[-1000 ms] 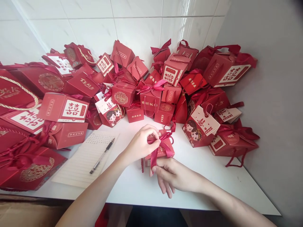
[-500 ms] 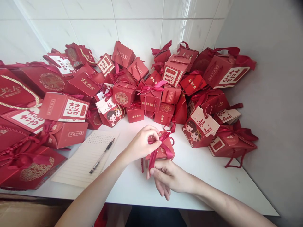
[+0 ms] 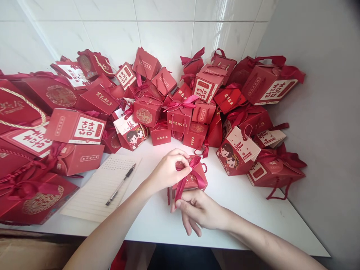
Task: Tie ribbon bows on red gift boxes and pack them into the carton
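Observation:
A small red gift box (image 3: 194,181) with twisted cord handles lies on the white table in front of me. Across its top runs a dark red satin ribbon (image 3: 182,184), looped into a bow. My left hand (image 3: 172,168) pinches the ribbon near the bow's knot, thumb against fingertips. Below it, my right hand (image 3: 201,210) grips a ribbon tail between thumb and index finger at the box's near edge, its other fingers hanging loosely. Part of the box is hidden behind both hands.
Red gift boxes (image 3: 179,122) with ribbons and cords are piled along the tiled wall. To the left, a lined sheet (image 3: 87,200) with handwriting lies under a black pen (image 3: 120,184). A cartoon-printed box (image 3: 237,152) stands at right on the white table (image 3: 242,234).
My right hand has shifted slightly to the left, with the ribbon tail still in its fingers. My left hand stays almost where it was.

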